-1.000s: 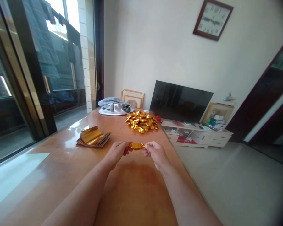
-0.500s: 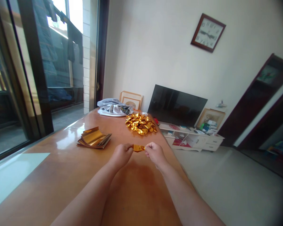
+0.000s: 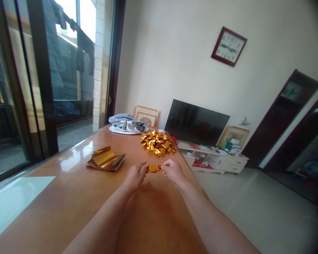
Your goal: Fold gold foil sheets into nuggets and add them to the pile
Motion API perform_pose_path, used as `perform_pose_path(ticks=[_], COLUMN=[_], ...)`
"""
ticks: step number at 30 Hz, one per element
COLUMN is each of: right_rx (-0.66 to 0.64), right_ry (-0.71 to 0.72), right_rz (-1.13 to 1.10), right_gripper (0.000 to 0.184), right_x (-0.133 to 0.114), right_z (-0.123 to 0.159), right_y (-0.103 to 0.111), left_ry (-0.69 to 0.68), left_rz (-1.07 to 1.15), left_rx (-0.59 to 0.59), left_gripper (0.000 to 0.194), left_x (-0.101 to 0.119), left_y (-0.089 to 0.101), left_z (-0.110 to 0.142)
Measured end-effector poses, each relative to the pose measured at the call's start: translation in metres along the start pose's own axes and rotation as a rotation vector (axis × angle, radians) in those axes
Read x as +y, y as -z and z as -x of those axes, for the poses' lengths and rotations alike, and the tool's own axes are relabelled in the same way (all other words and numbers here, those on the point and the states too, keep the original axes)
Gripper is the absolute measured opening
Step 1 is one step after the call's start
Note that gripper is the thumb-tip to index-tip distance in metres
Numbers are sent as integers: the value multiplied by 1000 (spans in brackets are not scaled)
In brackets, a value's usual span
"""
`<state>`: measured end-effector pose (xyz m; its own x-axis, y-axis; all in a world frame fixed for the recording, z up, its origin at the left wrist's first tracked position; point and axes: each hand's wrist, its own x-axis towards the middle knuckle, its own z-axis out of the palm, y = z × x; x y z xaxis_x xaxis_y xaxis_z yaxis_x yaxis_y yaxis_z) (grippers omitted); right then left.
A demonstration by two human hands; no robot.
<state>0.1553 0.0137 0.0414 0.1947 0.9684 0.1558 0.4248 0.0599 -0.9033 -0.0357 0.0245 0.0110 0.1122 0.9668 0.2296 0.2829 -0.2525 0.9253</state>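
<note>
A small folded piece of gold foil paper (image 3: 153,168) hangs just above the wooden table (image 3: 69,197), held between both hands. My left hand (image 3: 134,175) pinches its left end with thumb and fingertips. Its right end is pinched by my right hand (image 3: 171,170), fingers curled closed. A flat stack of gold foil sheets (image 3: 106,160) lies to the left of my hands. Farther back a heap of folded gold foil pieces (image 3: 157,142) sits near the table's right edge.
A bundle of grey and white cloth (image 3: 125,124) lies at the table's far end. Beyond it stand picture frames, a dark television (image 3: 196,122) and a white low cabinet (image 3: 214,157). Glass doors run along the left; open floor lies to the right.
The camera has tilted down a little, so the clock sits lower in view. Both hands stay pinched on the foil piece, which has grown shorter between them.
</note>
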Motion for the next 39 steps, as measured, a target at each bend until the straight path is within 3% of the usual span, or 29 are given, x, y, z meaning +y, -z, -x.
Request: perform_pose_path(ticks=[4,8,16,24,31,39], right_rx=[24,60,173,328,429,396], right_ry=[-25,-56,-87,-91,-123,-180], right_rz=[-71,-156,-332,-406,-392,-341], right_gripper=[1,2,5,3,10,6], right_x=[0,8,35,39,45,50], right_z=[-7,-21,-70,-120,-160,-197], right_y=[-4,-10,-14,-21,-34,-52], left_ry=[120,167,332,395,370,356], left_rz=[158,179,339,336,281,244], left_rx=[104,172,287,276,275,277], left_gripper=[52,49,41,41,38,41], left_x=[-8,-19,-25,-34,-34,-29], left_y=[4,11,19,13,10,8], left_z=[-6,-13,-19,-22,-23,-20])
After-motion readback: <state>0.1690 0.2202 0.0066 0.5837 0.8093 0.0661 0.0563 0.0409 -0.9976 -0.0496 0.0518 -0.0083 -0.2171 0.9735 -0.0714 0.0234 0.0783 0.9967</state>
